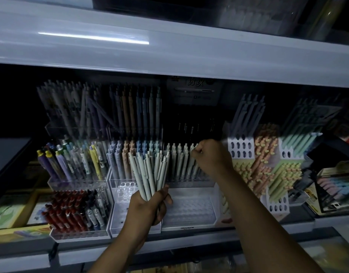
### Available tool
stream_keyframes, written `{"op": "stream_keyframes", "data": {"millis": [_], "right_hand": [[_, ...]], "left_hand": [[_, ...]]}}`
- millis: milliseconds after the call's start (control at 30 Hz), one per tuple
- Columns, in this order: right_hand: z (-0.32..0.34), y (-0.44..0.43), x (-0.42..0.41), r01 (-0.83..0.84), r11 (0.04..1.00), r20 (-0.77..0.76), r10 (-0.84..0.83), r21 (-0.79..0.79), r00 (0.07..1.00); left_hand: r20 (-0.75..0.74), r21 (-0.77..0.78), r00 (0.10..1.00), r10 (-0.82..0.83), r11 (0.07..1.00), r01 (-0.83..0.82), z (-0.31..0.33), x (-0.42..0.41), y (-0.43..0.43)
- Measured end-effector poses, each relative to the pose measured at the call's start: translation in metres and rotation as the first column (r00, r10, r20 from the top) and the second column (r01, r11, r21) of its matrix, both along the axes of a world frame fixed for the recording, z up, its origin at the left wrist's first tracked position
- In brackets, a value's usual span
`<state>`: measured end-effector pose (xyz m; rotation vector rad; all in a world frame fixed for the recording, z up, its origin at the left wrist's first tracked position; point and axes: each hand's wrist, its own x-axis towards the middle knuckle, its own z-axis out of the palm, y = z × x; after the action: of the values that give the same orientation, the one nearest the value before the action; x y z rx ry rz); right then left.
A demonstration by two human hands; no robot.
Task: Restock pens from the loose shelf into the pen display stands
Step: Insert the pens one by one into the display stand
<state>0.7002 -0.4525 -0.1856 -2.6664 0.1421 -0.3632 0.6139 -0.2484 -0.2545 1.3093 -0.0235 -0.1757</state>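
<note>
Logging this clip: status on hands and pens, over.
Left hand grips bundle of pale pens. Right hand pinches one pen in the clear stand. Nothing in the way.

The bundle of pens (150,172) is pale sage and grey-green. The row of pens (179,162) in the clear stand (189,211) is off-white to pale green (dim light mutes it). At the front left corner of the shelf (199,240), red pens (63,211) are dark red; behind them, purple pens (51,166) carry yellow caps. Toward the right edge stand peach pens (266,152), yellow-green pens (284,174) and mint pens (299,142) in white holders (240,139).
</note>
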Motion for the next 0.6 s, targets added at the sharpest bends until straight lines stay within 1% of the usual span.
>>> {"op": "stream_keyframes", "data": {"millis": [133, 300, 600], "right_hand": [[0.007, 0.001, 0.005, -0.057, 0.998, -0.024, 0.056, -0.035, 0.998], [0.005, 0.004, 0.006, -0.052, 0.997, -0.021, 0.051, -0.051, 0.998], [-0.010, 0.003, -0.010, 0.054, 0.991, 0.071, -0.063, 0.120, 0.995]], "left_hand": [[-0.007, -0.007, 1.000, 0.004, 1.000, -0.004, 0.000, 0.001, -0.002], [-0.005, -0.002, 1.000, 0.001, 1.000, -0.001, -0.001, 0.000, -0.001], [0.004, 0.014, 1.000, 0.005, 1.000, -0.005, 0.002, -0.001, 0.001]]}}
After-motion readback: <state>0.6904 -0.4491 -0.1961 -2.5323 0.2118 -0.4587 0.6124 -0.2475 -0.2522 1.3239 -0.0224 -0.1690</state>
